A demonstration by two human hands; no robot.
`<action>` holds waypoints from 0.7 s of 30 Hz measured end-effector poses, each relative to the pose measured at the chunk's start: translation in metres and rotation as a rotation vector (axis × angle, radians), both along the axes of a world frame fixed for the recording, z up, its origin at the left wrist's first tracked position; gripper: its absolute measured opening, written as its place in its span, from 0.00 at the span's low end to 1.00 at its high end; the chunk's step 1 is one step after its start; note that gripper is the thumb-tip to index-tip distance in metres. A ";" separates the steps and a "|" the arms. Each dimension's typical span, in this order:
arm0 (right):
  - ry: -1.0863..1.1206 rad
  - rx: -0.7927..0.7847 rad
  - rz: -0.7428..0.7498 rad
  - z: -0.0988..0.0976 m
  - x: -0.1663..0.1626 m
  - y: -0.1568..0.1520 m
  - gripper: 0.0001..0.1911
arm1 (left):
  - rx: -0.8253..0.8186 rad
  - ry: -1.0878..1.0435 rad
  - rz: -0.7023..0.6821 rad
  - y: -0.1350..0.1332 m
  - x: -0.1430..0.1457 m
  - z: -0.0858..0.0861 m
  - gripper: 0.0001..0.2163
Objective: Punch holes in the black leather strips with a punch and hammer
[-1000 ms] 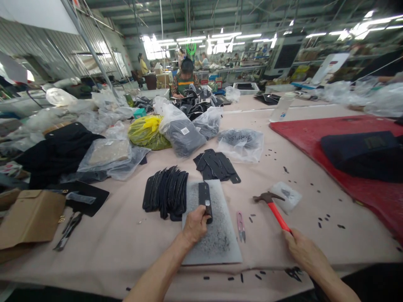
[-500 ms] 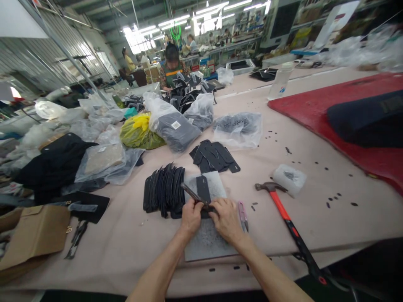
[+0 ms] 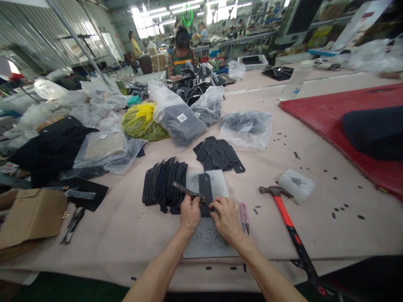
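My left hand (image 3: 190,213) is closed round a dark metal punch (image 3: 185,191), which tilts up and to the left. Under its tip lies a black strip (image 3: 205,188) with small holes, flat on a grey board (image 3: 201,241). My right hand (image 3: 226,216) has its fingers bent and thumb and fingertips pinching the strip's right edge; the exact grip is partly hidden. A tight row of black pieces (image 3: 163,184) stands left of the board. Flat black pieces (image 3: 218,153) lie in a loose pile behind it. Pink thread snips (image 3: 244,217) rest beside my right hand.
A claw hammer (image 3: 291,230) with an orange and black handle lies at right, near a clear plastic packet (image 3: 296,186). Small black oval scraps dot the table. Bagged goods (image 3: 181,123) stand behind, a cardboard box (image 3: 31,216) at left. A person (image 3: 182,54) sits across the table.
My left hand has shifted slightly left with the punch, which now lies lower and flatter, uncovering more of the strip. My right hand stays by the strip. The camera view has shifted slightly.
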State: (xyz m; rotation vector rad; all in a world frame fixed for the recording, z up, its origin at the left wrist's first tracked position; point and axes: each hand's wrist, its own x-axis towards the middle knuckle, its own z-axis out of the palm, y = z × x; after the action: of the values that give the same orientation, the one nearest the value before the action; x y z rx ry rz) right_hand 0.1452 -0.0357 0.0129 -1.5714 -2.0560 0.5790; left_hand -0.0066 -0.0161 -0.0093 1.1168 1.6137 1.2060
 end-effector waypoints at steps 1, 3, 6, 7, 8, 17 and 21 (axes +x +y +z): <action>-0.004 -0.007 -0.003 0.001 -0.001 0.000 0.10 | 0.000 0.004 0.002 0.000 0.000 0.000 0.07; -0.001 -0.016 -0.006 0.001 -0.002 0.000 0.09 | 0.005 0.023 0.002 0.001 0.001 -0.001 0.07; 0.015 -0.024 -0.003 0.000 -0.004 0.001 0.08 | 0.017 0.072 0.005 0.001 0.001 -0.002 0.06; 0.018 -0.028 0.001 -0.001 -0.005 0.002 0.08 | 0.021 0.093 0.003 0.001 0.001 -0.003 0.06; 0.018 -0.032 0.006 -0.001 -0.006 0.002 0.08 | 0.026 0.110 0.001 0.000 0.001 -0.003 0.06; 0.130 -0.051 0.228 0.002 0.015 -0.052 0.10 | 0.021 0.181 0.001 -0.001 0.001 -0.002 0.05; 0.080 -0.289 0.069 -0.008 0.080 -0.118 0.12 | 0.010 0.163 -0.015 -0.002 -0.001 -0.006 0.05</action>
State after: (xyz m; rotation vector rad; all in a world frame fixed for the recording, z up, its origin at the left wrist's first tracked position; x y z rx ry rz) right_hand 0.2253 -0.1534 0.0053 -1.6077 -2.0433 0.9861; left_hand -0.0073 -0.0178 -0.0151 1.2586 1.7187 1.1389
